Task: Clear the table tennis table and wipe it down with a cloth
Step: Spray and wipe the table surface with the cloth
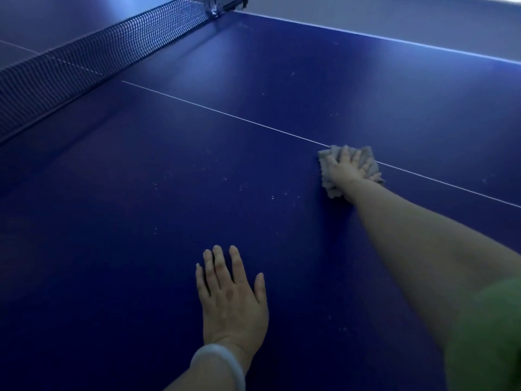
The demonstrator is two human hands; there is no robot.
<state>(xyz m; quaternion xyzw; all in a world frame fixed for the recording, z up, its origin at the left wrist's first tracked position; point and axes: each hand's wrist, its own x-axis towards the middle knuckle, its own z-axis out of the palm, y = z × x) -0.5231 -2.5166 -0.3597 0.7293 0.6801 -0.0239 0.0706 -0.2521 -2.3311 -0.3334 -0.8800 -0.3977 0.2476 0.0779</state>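
One blue worktop (141,221), wide, crossed by a thin white centre line (225,114), speckled with pale marks on the near side of that line. Black net (84,60) stretched across the far end of the line. Left hand (232,300) well short of the line, flat on the surface, fingers straight and spread, pale band (217,362) round the wrist. Right hand (348,167) right at the line, arm outstretched, fingers pressing down on a crumpled grey cloth (328,182) lying across the line.
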